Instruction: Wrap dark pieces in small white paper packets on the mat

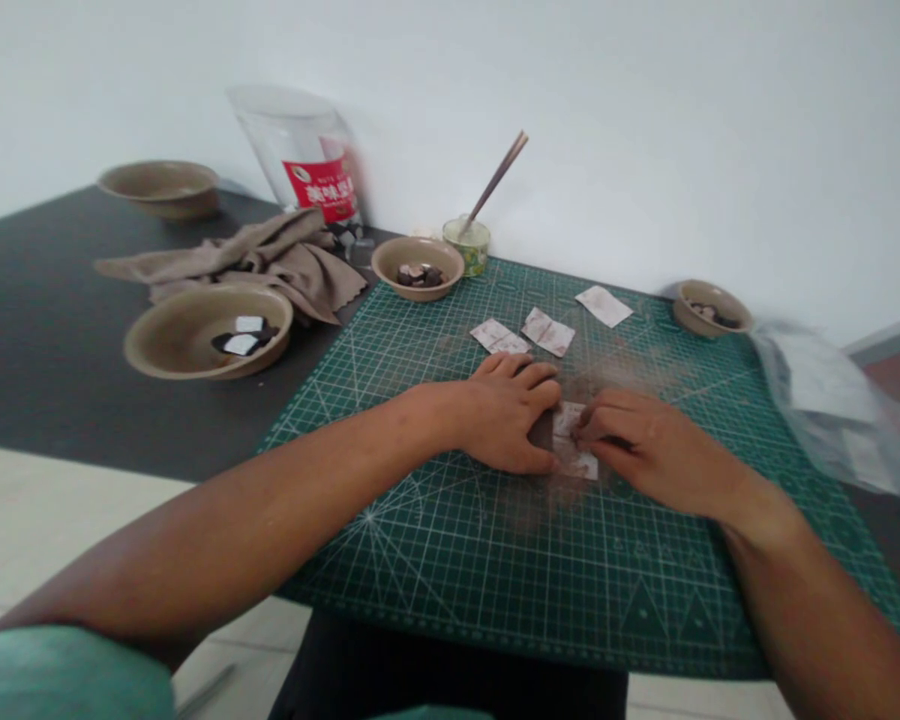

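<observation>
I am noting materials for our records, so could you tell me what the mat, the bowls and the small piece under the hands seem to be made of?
The mat looks like matte green rubber or vinyl, printed with a white grid. The bowls look like dull tan pulp or ceramic; which is unclear. The small piece under the left hand and right hand looks like thin, creased white paper.

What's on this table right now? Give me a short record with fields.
surface: green gridded cutting mat on a dark table
left hand: pressing flat on a small white paper packet
right hand: fingertips on the same packet
loose packets: three, lying beyond the hands
bowls: tan bowl with dark pieces; large tan bowl
cloth: crumpled beige cloth
</observation>
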### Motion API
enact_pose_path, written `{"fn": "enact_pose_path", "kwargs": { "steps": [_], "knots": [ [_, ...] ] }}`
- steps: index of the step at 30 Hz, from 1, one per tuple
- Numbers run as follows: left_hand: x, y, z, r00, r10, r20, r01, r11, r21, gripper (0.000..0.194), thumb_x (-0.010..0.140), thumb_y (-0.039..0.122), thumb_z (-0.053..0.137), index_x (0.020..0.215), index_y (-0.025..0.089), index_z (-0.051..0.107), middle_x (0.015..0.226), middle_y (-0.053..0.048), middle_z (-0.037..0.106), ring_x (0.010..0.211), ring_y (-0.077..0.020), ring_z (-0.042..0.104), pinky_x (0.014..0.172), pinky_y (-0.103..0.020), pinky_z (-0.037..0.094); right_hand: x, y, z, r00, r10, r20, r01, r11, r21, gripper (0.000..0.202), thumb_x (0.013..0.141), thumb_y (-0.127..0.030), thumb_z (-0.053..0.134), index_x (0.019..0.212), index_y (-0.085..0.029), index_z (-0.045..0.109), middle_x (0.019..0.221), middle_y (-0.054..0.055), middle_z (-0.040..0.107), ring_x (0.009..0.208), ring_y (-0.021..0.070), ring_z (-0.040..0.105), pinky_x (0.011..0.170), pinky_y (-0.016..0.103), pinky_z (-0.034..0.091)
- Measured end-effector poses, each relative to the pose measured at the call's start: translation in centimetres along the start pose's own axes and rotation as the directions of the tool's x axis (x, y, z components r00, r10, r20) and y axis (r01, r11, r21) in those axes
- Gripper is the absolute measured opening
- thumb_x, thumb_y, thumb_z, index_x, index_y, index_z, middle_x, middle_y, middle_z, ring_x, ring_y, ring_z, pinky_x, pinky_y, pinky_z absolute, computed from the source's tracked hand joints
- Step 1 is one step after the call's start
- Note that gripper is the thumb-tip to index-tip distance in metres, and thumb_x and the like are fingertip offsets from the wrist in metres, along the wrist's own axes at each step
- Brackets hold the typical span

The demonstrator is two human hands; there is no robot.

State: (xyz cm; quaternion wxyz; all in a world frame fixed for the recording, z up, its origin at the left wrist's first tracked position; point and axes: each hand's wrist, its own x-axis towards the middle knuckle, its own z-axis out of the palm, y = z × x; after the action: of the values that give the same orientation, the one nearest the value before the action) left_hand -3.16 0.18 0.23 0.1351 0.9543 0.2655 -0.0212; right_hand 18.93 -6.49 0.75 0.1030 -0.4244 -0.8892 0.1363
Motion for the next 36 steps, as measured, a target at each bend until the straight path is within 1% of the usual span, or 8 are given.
{"fn": "enact_pose_path", "kwargs": {
  "steps": [4,9,15,20,26,31,33,36],
  "knots": [
    [0.0,0.0,0.0,1.0,0.007,-0.001,-0.007,1.0,-0.001,0.07,0.083,0.067,0.056,0.133,0.019,0.051,0.161,-0.014,0.032,0.148,-0.0395,0.024,0.119,-0.053,0.02,-0.1,-0.4,0.4,0.998,-0.069,0.007,0.068,0.994,0.089,0.014,0.096,-0.015,0.057,0.09,-0.02,0.068,0.092,0.004,0.067,0.089,0.0197,0.061,0.081,0.034,0.046],
    [0.0,0.0,0.1,1.0,-0.006,0.006,0.006,1.0,-0.006,0.071,0.083,0.067,0.056,0.134,0.019,0.051,0.163,-0.014,0.028,0.149,-0.0407,0.022,0.119,-0.055,0.019,0.1,0.3,0.4,0.996,0.046,-0.075,-0.048,0.999,-0.022,0.014,0.096,-0.016,0.055,0.093,-0.019,0.069,0.095,0.008,0.068,0.093,0.0234,0.061,0.083,0.038,0.046],
    [0.0,0.0,0.0,1.0,0.008,0.002,-0.008,1.0,-0.003,0.071,0.083,0.068,0.055,0.134,0.019,0.051,0.162,-0.014,0.031,0.148,-0.0393,0.023,0.119,-0.054,0.02,-0.3,-0.1,0.2,0.998,-0.065,0.027,0.062,0.993,0.098,0.015,0.096,-0.015,0.056,0.09,-0.021,0.068,0.093,0.004,0.069,0.088,0.0192,0.062,0.08,0.034,0.047],
    [0.0,0.0,0.1,1.0,-0.007,-0.001,0.007,1.0,-0.006,0.072,0.082,0.068,0.056,0.134,0.019,0.05,0.161,-0.014,0.031,0.148,-0.0404,0.024,0.119,-0.055,0.02,0.1,0.6,0.6,0.996,0.014,-0.09,-0.014,1.0,-0.004,0.015,0.096,-0.014,0.055,0.092,-0.02,0.069,0.097,0.007,0.069,0.093,0.0227,0.062,0.084,0.038,0.048],
    [0.0,0.0,0.1,1.0,0.008,-0.005,-0.008,1.0,0.006,0.073,0.082,0.068,0.054,0.137,0.019,0.049,0.161,-0.013,0.031,0.148,-0.0394,0.024,0.119,-0.053,0.02,-0.2,0.3,0.8,0.997,-0.073,-0.005,0.073,0.996,0.056,0.016,0.096,-0.016,0.055,0.092,-0.022,0.069,0.096,0.005,0.07,0.09,0.0204,0.063,0.082,0.036,0.049],
    [0.0,0.0,0.2,1.0,-0.007,-0.013,0.006,1.0,-0.006,0.069,0.082,0.067,0.056,0.133,0.02,0.051,0.161,-0.013,0.032,0.149,-0.0396,0.023,0.119,-0.054,0.019,0.2,0.8,0.2,0.993,0.081,-0.085,-0.082,0.997,-0.011,0.015,0.095,-0.015,0.054,0.091,-0.019,0.067,0.094,0.007,0.067,0.09,0.0223,0.061,0.08,0.037,0.048],
    [0.0,0.0,0.2,1.0,-0.011,-0.01,0.011,1.0,-0.004,0.07,0.081,0.068,0.057,0.132,0.02,0.051,0.162,-0.013,0.031,0.148,-0.0403,0.023,0.119,-0.055,0.02,0.0,0.9,-0.1,0.995,0.084,-0.049,-0.084,0.996,0.01,0.014,0.095,-0.015,0.055,0.087,-0.02,0.066,0.09,0.006,0.066,0.086,0.021,0.06,0.076,0.036,0.048],
    [-0.1,0.0,0.1,1.0,0.007,-0.015,-0.007,1.0,0.006,0.071,0.082,0.069,0.055,0.133,0.019,0.051,0.161,-0.014,0.032,0.147,-0.04,0.025,0.118,-0.053,0.021,-0.1,0.4,0.1,0.999,-0.013,0.031,0.01,0.997,0.078,0.016,0.096,-0.014,0.054,0.089,-0.021,0.067,0.091,0.005,0.066,0.086,0.0197,0.06,0.077,0.034,0.048]
  ]
}}
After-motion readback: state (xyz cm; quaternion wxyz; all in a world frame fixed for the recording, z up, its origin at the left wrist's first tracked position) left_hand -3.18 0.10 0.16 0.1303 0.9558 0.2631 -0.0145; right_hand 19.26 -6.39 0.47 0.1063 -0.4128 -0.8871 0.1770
